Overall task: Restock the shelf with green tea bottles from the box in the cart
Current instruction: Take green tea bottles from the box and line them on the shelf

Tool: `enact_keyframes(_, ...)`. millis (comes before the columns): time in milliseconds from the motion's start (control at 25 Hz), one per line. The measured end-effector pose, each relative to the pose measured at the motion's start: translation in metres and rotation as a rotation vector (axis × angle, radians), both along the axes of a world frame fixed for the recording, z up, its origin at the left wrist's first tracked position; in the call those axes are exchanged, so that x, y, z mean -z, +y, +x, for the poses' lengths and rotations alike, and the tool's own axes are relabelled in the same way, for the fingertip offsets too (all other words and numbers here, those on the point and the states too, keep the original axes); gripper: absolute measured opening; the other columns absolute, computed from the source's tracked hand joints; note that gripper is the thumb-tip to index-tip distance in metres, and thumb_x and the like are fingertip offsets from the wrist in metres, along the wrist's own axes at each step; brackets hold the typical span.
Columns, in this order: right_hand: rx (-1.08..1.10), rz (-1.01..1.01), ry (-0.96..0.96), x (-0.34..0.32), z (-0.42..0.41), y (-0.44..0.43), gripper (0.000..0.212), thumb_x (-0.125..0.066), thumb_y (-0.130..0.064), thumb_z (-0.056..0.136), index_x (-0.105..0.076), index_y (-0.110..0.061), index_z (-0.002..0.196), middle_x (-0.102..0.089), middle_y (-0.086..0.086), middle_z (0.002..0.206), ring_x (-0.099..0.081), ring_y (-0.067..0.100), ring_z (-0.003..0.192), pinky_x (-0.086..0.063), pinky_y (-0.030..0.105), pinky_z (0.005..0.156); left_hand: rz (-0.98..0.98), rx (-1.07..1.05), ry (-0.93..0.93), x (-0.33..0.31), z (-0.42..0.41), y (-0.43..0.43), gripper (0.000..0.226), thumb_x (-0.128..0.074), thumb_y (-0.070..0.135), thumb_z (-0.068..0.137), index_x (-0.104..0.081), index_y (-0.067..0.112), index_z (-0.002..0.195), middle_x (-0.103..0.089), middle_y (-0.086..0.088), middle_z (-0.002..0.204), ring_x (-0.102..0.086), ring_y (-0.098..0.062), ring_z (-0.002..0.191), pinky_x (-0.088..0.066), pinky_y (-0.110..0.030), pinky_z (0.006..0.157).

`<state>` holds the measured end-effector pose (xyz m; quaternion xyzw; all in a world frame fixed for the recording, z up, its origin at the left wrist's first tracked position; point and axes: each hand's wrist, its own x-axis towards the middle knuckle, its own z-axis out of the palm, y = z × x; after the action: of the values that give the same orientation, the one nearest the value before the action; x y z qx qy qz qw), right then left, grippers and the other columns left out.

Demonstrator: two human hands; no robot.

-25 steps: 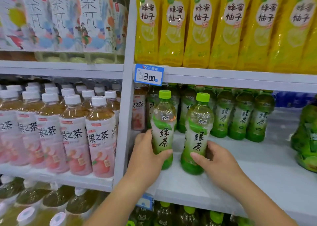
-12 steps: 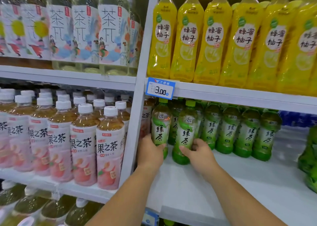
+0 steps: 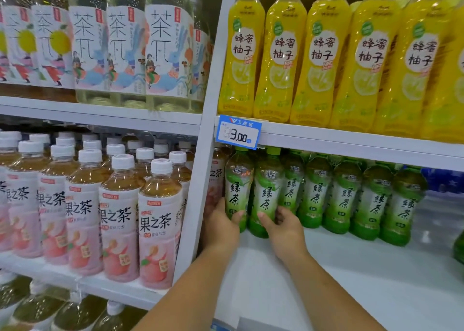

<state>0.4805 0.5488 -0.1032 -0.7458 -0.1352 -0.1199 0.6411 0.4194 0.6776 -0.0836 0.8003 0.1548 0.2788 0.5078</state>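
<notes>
Head view, and two bottles are upright near the left end of the shelf (image 3: 351, 280): the first green tea bottle (image 3: 237, 192) is in the left hand (image 3: 221, 227) and the second green tea bottle (image 3: 267, 195) is in the right hand (image 3: 283, 227). Each grip is closed round the lower body, thumb across the front. Both are full, so fairly heavy I'd say, with thin plastic that gives under a squeeze and a glossy, likely slick label. Low on the narrowed body looks the sound place to hold. Just beside them the stocked green tea row (image 3: 344, 197) runs rightward, with a price tag (image 3: 238, 132) above and yellow bottles (image 3: 321, 54) overhead.
</notes>
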Motion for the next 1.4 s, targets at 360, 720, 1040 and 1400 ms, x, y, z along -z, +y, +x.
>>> enact_keyframes(360,-0.03,0.001,0.021,0.004,0.007,0.001,0.039,-0.075,-0.018,0.088,-0.062,-0.015,0.125,-0.07,-0.007,0.111,-0.066,0.007,0.101,-0.051,0.027,0.092,-0.134,-0.066,0.02,0.002,0.004,0.003,0.028,-0.066,0.03,0.096,-0.067,0.018,0.12,-0.072,-0.003,0.113,-0.065,-0.027,0.107,-0.05,-0.043,0.099)
enact_keyframes(720,-0.002,-0.051,0.02,0.006,0.011,0.001,0.048,-0.074,-0.03,0.088,-0.06,-0.017,0.132,-0.063,-0.01,0.104,-0.061,0.008,0.096,-0.044,0.025,0.087,-0.191,-0.092,-0.01,0.002,0.006,0.004,0.028,-0.063,0.028,0.098,-0.07,0.02,0.124,-0.073,-0.002,0.115,-0.061,-0.02,0.101,-0.047,-0.039,0.102)
enact_keyframes(1040,-0.053,0.044,0.051,0.007,0.009,-0.002,0.029,-0.07,-0.016,0.092,-0.062,-0.026,0.118,-0.069,-0.013,0.105,-0.062,-0.004,0.095,-0.047,0.022,0.085,-0.223,-0.072,-0.003,0.004,0.012,0.006,0.036,-0.073,0.033,0.09,-0.072,0.019,0.124,-0.075,-0.004,0.115,-0.069,-0.026,0.106,-0.052,-0.047,0.099)
enact_keyframes(1400,-0.03,-0.022,0.078,0.002,0.002,-0.001,0.042,-0.067,-0.021,0.095,-0.056,-0.021,0.136,-0.064,-0.013,0.114,-0.06,-0.001,0.094,-0.043,0.025,0.089,-0.206,-0.061,-0.022,0.008,0.013,0.008,0.034,-0.073,0.032,0.091,-0.073,0.019,0.122,-0.075,-0.004,0.115,-0.068,-0.026,0.105,-0.053,-0.044,0.099)
